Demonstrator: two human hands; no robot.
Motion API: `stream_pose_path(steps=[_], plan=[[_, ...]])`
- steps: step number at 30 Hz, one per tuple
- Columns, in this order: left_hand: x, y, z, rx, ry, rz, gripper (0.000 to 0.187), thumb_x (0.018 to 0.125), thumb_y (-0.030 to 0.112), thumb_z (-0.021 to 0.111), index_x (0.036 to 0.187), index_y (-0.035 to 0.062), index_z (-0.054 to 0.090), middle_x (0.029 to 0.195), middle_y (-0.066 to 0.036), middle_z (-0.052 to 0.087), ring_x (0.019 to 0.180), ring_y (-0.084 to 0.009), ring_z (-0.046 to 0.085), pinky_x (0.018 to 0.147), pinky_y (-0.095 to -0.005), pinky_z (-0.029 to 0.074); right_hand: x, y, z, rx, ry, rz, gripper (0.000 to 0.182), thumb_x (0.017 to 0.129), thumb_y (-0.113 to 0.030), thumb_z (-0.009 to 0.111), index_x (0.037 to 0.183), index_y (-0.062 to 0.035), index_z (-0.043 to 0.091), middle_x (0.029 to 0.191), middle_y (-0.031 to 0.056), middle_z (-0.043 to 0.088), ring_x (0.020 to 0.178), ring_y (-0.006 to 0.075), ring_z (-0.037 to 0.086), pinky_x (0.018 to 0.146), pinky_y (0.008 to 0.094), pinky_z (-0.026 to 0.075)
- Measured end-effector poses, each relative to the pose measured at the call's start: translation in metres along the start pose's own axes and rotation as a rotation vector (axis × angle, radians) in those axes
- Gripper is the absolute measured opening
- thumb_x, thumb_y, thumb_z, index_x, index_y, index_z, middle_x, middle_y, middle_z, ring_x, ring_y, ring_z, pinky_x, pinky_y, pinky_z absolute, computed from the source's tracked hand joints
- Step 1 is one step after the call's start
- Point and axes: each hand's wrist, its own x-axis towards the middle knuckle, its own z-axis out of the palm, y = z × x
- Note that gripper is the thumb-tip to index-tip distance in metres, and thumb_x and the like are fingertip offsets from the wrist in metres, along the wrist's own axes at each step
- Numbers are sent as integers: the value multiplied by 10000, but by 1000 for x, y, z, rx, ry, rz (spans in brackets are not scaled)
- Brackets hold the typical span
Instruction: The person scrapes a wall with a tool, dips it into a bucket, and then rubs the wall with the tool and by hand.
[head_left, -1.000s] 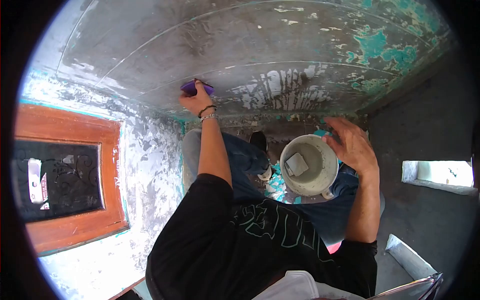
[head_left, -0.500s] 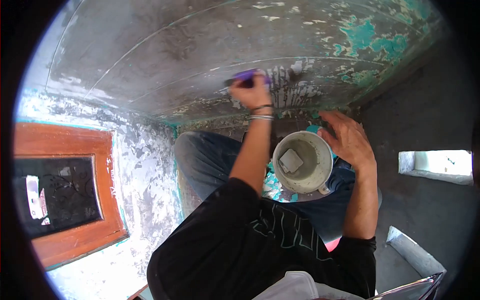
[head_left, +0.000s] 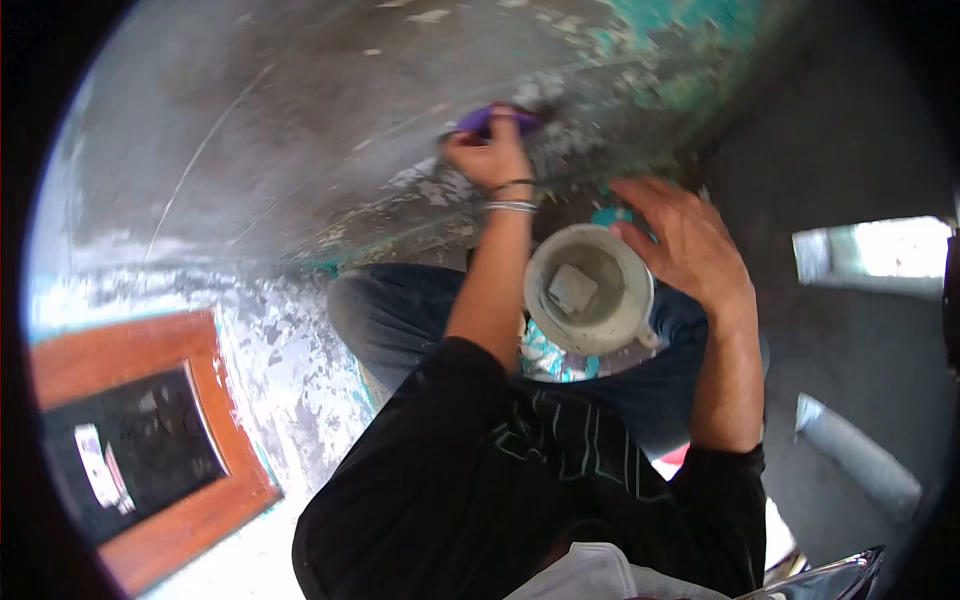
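Note:
My left hand (head_left: 490, 155) is closed around a purple hand tool (head_left: 478, 122), held at the dark, scuffed wall (head_left: 330, 110). Motion smears the tool, so I cannot tell its exact kind. Patches of pale streaks show on the wall beside it. Over the right side of a grey-white bucket (head_left: 640, 300), my right hand (head_left: 690, 240) has its fingers stretched out, thumb right at the rim. Inside the bucket lies a pale grey block (head_left: 573, 288).
Turquoise and white paint flakes (head_left: 543, 355) lie below the bucket, between my legs (head_left: 400, 310). At left, a wooden window frame (head_left: 235, 430) is set in a patchy white wall (head_left: 290, 370). A dark wall with a bright opening (head_left: 890, 248) stands at right.
The view has tilted and shifted, so the window sits lower and the bucket a little further left. My left hand stays at the wall with the purple tool; my right hand stays by the bucket.

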Motion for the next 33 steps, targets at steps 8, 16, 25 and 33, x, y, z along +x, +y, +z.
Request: stream_pose_path(steps=[8, 16, 25, 33], plan=[[-89, 1, -99, 585, -1460, 97, 544, 669, 275, 762, 1073, 18, 504, 960, -137, 601, 903, -248, 610, 795, -358, 483, -43, 11, -25, 38, 25, 134, 378, 807, -182, 636, 1151, -45, 558, 1004, 137, 611, 892, 357, 593, 732, 422, 473], [-166, -144, -107, 1441, -1823, 223, 601, 665, 419, 721, 1128, 54, 601, 1140, -150, 614, 1063, -297, 589, 857, -420, 480, -54, 16, -26, 78, -18, 229, 404, 764, -146, 668, 1142, -44, 565, 987, 150, 608, 868, 359, 600, 722, 421, 485], [-178, -130, -110, 1377, -1911, 564, 447, 707, 337, 705, 1071, 84, 653, 1146, -117, 623, 1071, -289, 586, 857, -404, 487, -49, 16, -23, 99, -25, 214, 432, 743, -154, 690, 1142, -41, 569, 1014, 139, 611, 889, 341, 603, 741, 409, 491], [-161, -141, -122, 1303, -1798, -9, 513, 656, 349, 731, 1077, 69, 647, 1140, -145, 614, 1058, -278, 592, 896, -393, 480, -46, 14, -15, 51, 6, 180, 385, 762, -130, 674, 1105, -36, 526, 934, 130, 587, 847, 327, 606, 715, 409, 497]])
